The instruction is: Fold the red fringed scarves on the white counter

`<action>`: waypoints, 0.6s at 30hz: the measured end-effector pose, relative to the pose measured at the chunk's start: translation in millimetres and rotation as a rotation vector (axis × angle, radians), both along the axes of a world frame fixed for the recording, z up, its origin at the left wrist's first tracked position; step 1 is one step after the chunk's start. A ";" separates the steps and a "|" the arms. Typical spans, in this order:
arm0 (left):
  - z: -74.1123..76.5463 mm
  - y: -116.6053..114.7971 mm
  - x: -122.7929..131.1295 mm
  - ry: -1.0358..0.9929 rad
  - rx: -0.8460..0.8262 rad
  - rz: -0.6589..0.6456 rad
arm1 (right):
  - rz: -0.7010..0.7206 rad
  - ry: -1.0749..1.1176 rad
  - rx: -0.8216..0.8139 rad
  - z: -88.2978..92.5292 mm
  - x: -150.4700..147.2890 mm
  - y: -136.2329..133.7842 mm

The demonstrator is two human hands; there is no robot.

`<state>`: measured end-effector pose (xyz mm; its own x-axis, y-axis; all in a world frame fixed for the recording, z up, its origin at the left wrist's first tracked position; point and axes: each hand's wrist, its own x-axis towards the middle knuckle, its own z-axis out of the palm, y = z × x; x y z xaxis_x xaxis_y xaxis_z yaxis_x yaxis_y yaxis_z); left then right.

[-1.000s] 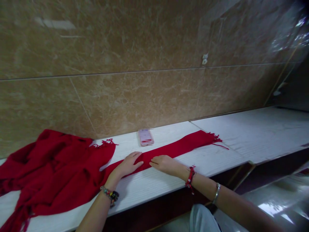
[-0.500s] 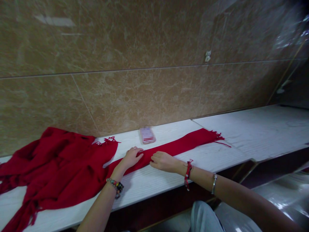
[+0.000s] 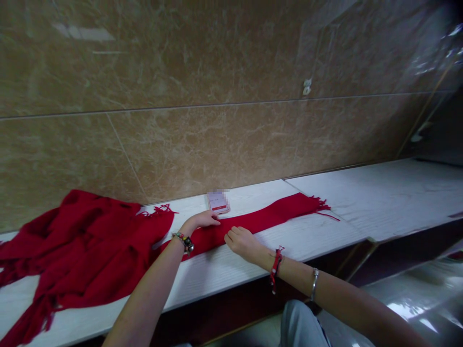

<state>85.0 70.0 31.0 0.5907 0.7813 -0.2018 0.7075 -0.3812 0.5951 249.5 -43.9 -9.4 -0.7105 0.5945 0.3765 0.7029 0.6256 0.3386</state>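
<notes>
Left hand [image 3: 201, 221] lies flat on the red scarf [image 3: 278, 213]. Right hand [image 3: 241, 240] curls at the scarf's edge, its grip hidden. The phone [image 3: 218, 201] at 1 o'clock is blurred.

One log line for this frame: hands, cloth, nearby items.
left hand: flat on red scarf, far edge | right hand: fingers curled at near edge | phone: beyond left hand | surface: white bench

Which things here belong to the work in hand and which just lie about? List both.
In hand: red scarf, stretched along the white shelf; left hand and right hand resting on it.
Lying about: phone by the wall; heap of red cloth at the left; wall fitting.
</notes>
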 end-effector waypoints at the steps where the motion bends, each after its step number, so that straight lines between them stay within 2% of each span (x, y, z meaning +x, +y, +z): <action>1: 3.5 -0.8 -0.4 -0.023 -0.009 0.006 | -0.004 0.009 0.011 2.2 1.2 -0.1; 4: 17.3 -1.4 0.0 -0.103 -0.026 0.029 | -0.028 0.033 0.050 17.1 8.3 0.3; 9: 52.9 0.7 20.6 -0.217 -0.049 0.025 | -0.047 0.024 0.112 63.2 36.6 2.9; 14: 91.6 -0.7 73.5 -0.401 -0.104 0.072 | -0.131 -0.052 0.144 105.5 89.9 8.6; 18: 111.5 4.4 128.3 -0.518 -0.151 0.052 | -0.225 -0.086 0.184 122.3 144.3 15.5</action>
<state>213.2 74.3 142.5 0.6036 0.7972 -0.0068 0.3230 -0.2367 0.9163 393.8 -28.5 112.9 -0.6028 0.6675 0.4371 0.7806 0.3802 0.4961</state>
